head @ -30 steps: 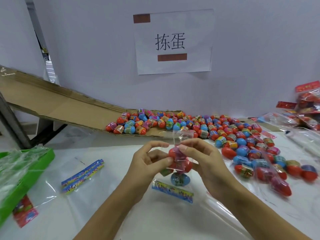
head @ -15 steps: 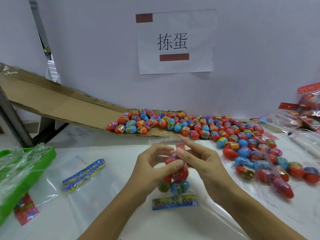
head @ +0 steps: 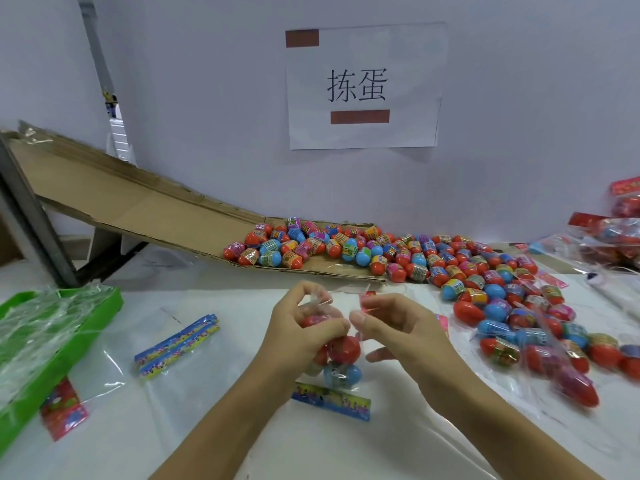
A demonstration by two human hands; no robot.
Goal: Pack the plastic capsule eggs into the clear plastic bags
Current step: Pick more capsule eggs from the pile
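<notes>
**Two hands pinching one filled bag**

Two bare hands meet at the mouth of a clear plastic bag (head: 337, 358) that hangs upside down between them, its colourful printed header strip (head: 330, 400) lying on the white table (head: 214, 427) below. The left hand (head: 304, 336) has thumb and curled fingers clamped on the crinkled film at the bag's open end; the right hand (head: 398, 332) pinches the same edge from the other side, near a small red tab. Inside the bag, just under the fingers, sit a red plastic capsule egg (head: 344, 348) and a blue plastic capsule egg (head: 343, 374).

To the right of the grip a loose heap of red and blue capsule eggs (head: 498, 306) spreads over the table, reaching back onto a sloping brown cardboard chute (head: 138, 206) behind the hands. Left of the grip lie two empty clear bags with blue printed strips (head: 176, 346), and further left a green plastic tray (head: 52, 344) holding crumpled film. Beyond the heap, at the far right edge, are packed bags with red headers (head: 609, 233).
</notes>
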